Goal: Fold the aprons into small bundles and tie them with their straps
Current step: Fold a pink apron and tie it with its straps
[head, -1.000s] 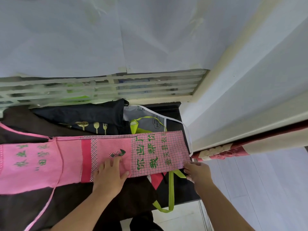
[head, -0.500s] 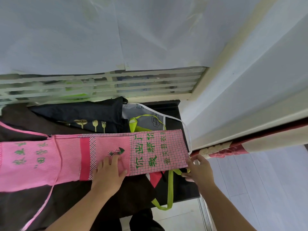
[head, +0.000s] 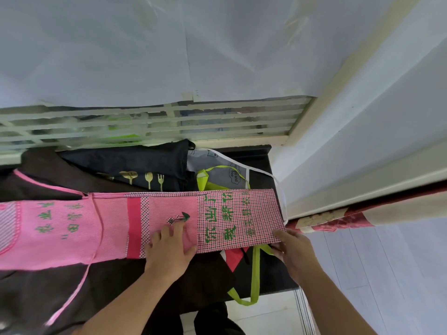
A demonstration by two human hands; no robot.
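Here, a long pink checked cloth apron (head: 169, 223) with green printed characters is seen folded into a narrow band and laid flat across a dark brown table top (head: 116, 286). It is pressed down near its middle by the left hand (head: 169, 250), whose fingers are spread straight on the cloth. The band's right end is held at its lower corner by the right hand (head: 291, 250), the fingers curled at the cloth's edge. A thin pink strap (head: 96, 240) is draped across the band and trails off the table's near side. Behind the band are laid a black apron with gold cutlery print (head: 135, 165) and a grey apron with lime-green straps (head: 217, 170).
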